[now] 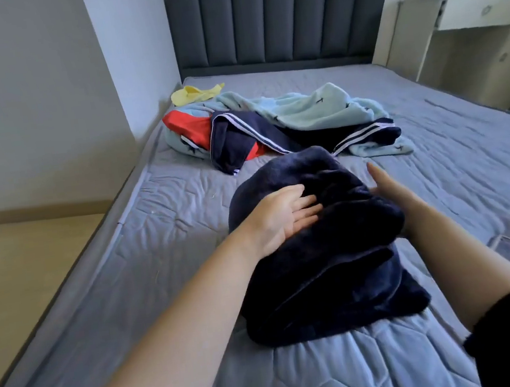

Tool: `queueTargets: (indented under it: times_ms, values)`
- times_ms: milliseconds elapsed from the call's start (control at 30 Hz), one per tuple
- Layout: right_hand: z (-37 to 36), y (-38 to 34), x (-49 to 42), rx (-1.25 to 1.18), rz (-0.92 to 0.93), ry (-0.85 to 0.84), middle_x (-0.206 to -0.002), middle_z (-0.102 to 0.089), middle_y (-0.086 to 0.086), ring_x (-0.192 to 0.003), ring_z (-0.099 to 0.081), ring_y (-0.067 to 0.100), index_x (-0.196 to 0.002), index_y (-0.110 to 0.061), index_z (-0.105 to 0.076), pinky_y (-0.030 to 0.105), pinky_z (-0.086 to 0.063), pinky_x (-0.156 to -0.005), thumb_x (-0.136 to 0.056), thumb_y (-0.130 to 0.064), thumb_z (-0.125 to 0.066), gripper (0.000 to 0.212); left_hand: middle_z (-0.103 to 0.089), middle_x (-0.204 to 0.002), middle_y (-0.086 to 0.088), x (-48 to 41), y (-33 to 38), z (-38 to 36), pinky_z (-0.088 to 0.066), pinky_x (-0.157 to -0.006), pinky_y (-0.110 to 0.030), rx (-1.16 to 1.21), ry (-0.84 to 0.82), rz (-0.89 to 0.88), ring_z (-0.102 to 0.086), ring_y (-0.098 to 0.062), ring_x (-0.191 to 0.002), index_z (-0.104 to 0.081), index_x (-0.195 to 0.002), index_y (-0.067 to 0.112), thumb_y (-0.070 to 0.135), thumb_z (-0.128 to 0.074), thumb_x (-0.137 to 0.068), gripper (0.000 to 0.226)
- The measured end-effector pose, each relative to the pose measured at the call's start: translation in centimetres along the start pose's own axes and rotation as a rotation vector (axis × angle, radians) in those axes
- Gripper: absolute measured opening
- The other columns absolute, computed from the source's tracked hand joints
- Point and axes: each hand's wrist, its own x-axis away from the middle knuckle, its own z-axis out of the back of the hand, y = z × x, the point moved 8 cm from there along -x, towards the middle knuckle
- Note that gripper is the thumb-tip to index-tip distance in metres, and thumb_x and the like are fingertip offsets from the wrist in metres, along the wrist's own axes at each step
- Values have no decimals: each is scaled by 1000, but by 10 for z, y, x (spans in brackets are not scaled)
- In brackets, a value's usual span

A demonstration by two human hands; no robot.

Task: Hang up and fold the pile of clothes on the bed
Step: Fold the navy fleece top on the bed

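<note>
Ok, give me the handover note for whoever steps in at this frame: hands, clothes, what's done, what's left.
Left hand: open, flat on the navy fleece.
Right hand: open, fingers straight, at the fleece's right edge.
The fleece lies bunched and partly folded on the mattress.
Behind it, unfolded: striped navy-and-red garment, light blue garment, yellow piece by the wall.
Left to do: finish the fleece's fold, then deal with the other three.

Grey padded headboard (276, 13), pale wall (26, 92) at left, light wood floor (16, 271), white shelf unit (469, 38) at right
</note>
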Motion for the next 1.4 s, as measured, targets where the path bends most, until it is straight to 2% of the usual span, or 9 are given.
queueTargets:
  times_ms: [100, 333, 500, 633, 800, 900, 1067, 1200, 1400]
  values:
    - [11, 3, 1, -26, -45, -98, -109, -68, 22, -95, -69, 33, -100, -2, -75, 38, -54, -78, -80, -75, -35, 85, -34, -149, -20, -9, -7, -8, -43, -98, -33, -123, 0, -43, -43, -30, -133, -22, -148, 0, 0, -30, -101, 48]
    - [13, 3, 8, 484, -141, -12, -76, -67, 14, -63, -66, 20, -87, -3, -63, 28, -53, -64, -87, -11, -59, 9, -37, -148, -17, -10, -5, -13, -40, -103, -27, -363, 16, -164, -41, -25, -134, -22, -148, 1, -5, -30, -100, 49]
    - [35, -26, 8, 299, -13, 151, -41, -50, 3, -39, -50, 12, -37, -13, -53, 15, -40, -40, -83, -2, -50, 48, -44, -137, 11, 2, 33, 5, -17, -107, -4, -995, 202, -588, -31, -3, -136, -47, -139, 15, -3, -38, -93, 50]
    - [64, -9, 10, 455, -159, 251, -39, -47, 6, -39, -48, 19, -46, -5, -47, 21, -38, -44, -82, 3, -39, 38, -9, -160, 2, -12, 4, 20, -7, -117, -47, -1469, 297, -500, -2, -15, -147, -18, -152, 28, 35, -34, -100, 54]
    - [76, 18, 10, 1234, -348, 306, -86, -62, 17, -80, -56, 31, -82, 4, -61, 29, -41, -70, -90, -4, -44, 21, 13, -160, 7, -32, -37, 31, -4, -115, -58, -1755, 229, -322, 13, -20, -146, -2, -152, 35, 60, -17, -91, 67]
    - [68, -25, 2, 1457, -142, 527, -138, -44, 22, -124, -46, 37, -137, 1, -37, 38, -39, -97, -91, -15, -50, 51, 12, -160, 8, -40, -43, 38, -3, -114, -58, -1815, 227, -257, 14, -21, -146, -3, -151, 36, 61, -17, -91, 67]
    - [-18, -83, 1, 1341, 811, 580, -152, -34, 7, -139, -29, 29, -145, -18, -33, 46, -20, -113, -90, -24, -40, 56, 11, -160, 7, -39, -45, 46, -6, -116, -57, -1793, 197, -265, 13, -21, -146, -4, -152, 35, 59, -18, -91, 67]
    - [10, 33, -56, 1435, 183, 240, -158, -22, -2, -145, -16, 20, -148, -27, -28, 55, -3, -116, -102, -35, -16, 48, 13, -159, 11, -43, -50, 49, -5, -118, -51, -1739, 176, -194, 15, -15, -146, -1, -152, 32, 56, -21, -95, 65]
    - [74, 37, -65, 1365, 1, 452, -159, -15, -4, -145, -15, 24, -150, -31, -20, 57, -6, -114, -94, -59, -19, 62, 10, -159, 13, -46, -51, 52, -8, -118, -51, -1674, 189, -217, 13, -13, -146, -4, -152, 32, 55, -22, -95, 64]
